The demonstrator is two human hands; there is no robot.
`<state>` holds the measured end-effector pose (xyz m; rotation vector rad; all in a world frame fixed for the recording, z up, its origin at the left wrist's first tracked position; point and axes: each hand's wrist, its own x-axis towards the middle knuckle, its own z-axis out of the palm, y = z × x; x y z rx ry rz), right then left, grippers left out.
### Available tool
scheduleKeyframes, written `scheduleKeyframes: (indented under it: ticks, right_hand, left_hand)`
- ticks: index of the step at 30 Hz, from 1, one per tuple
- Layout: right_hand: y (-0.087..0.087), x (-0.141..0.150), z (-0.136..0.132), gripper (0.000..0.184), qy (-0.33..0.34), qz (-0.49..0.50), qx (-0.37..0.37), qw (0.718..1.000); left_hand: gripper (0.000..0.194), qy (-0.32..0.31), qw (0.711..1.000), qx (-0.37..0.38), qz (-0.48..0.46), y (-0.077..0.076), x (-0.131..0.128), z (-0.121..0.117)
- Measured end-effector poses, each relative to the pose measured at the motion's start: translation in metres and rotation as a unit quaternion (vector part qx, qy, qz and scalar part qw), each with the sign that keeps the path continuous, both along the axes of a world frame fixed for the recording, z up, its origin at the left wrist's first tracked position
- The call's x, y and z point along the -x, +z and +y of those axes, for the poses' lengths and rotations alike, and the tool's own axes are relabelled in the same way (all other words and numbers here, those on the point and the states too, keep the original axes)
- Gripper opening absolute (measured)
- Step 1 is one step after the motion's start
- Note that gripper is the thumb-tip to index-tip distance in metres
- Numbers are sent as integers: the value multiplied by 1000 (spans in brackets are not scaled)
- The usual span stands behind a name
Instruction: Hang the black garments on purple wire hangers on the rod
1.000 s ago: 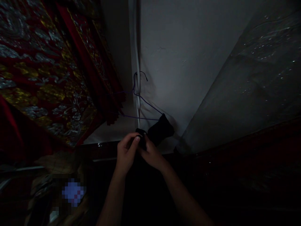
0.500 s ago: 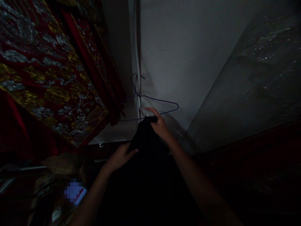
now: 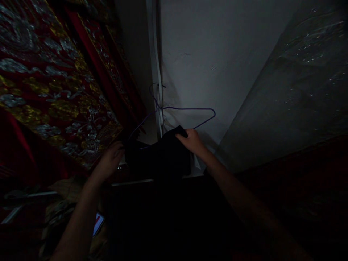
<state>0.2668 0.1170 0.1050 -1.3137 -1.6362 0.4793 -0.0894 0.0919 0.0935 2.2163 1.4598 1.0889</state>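
Observation:
A purple wire hanger (image 3: 190, 108) hangs by its hook against the light strip in the wall corner. A black garment (image 3: 163, 152) lies over the hanger's lower bar, hiding most of it; the dimness hides what kind of garment it is. My right hand (image 3: 192, 140) pinches the garment's upper edge, just below the hanger's right arm. At the hanger's left end, my left hand (image 3: 110, 161) has its fingers curled at the garment's left edge. Its fingertips are dark and partly hidden.
A red cloth panel (image 3: 62, 83) with gold and silver embroidery fills the left side. Along the pale wall (image 3: 212, 47) runs a vertical strip (image 3: 158, 65). Shiny translucent sheeting (image 3: 293, 79) covers the right. A lit phone (image 3: 98, 223) lies at lower left.
My left hand has moved left and up, spreading the garment across the hanger. My right hand has shifted slightly right. The hanger has tilted, its left end lower and nearer.

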Motion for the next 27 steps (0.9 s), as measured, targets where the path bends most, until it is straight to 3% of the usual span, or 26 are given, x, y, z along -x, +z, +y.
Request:
scheduleKeyframes:
  ticks: [4,8,10,12,15,17,19,23,27]
  right_hand:
    - [-4,11,-11,30,69,34,18,997]
    - [-5,3,-28,21,166,29,-8,986]
    - [-1,-14,-31,39,124,30,-64,990]
    - [6,-35,-27,54,17,54,-107,993]
    - [19,-64,-12,51,-80,91,-106,987]
    - [29,-76,-3,32,-63,84,-70,992]
    - [43,-85,0,21,-4,65,1,998]
    - [78,-101,-18,32,150,45,202,967]
    - [100,-111,-30,37,188,44,292,937]
  left_hand:
    - [20,-7,996,-85,-37,33,-32,8]
    - [39,-17,993,-106,-52,47,-44,29]
    - [34,-26,994,-99,-41,50,-41,36]
    - [28,-25,994,-103,-36,52,-37,40]
    - [25,-35,991,-127,-17,57,-36,40]
    - [23,-30,988,-155,0,60,-37,41]
    - [21,3,983,-185,3,62,-37,44]
    - [24,70,985,-158,-14,61,-31,50]
    - [36,94,990,-98,-39,63,-28,51]
